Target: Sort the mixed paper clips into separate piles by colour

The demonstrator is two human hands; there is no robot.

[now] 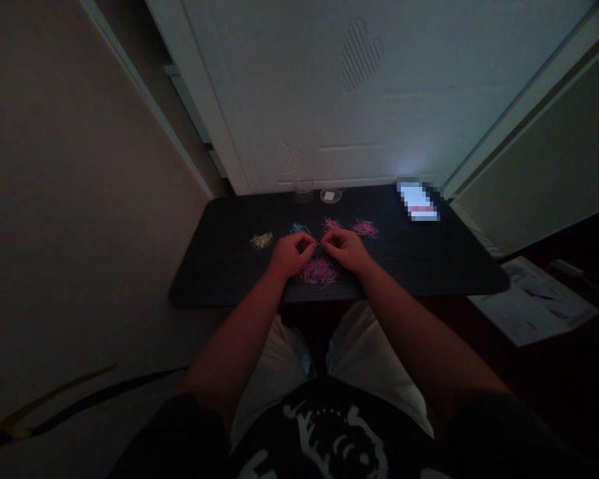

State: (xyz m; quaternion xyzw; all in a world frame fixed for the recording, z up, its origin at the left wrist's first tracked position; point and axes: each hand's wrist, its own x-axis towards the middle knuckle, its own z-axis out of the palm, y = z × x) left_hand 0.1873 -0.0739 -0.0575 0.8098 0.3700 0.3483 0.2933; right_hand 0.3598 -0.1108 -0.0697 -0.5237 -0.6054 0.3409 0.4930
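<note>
My left hand and my right hand meet over a dark table, both closed in a pinch with fingertips nearly touching. A thin pale strand seems to run between the two pinches; its kind is too small to tell. Just below lies a mixed pink and purple heap of thin strands. Beyond my hands sit a blue pile, partly covered by my left hand, and a pink pile behind my right. Another pink pile is further right, and a pale yellow pile is on the left.
A clear round container and a clear lid-like disc with a white square stand along the back of the table. A lit phone leans back right. Behind rises a white panel with hearts. Papers lie lower right.
</note>
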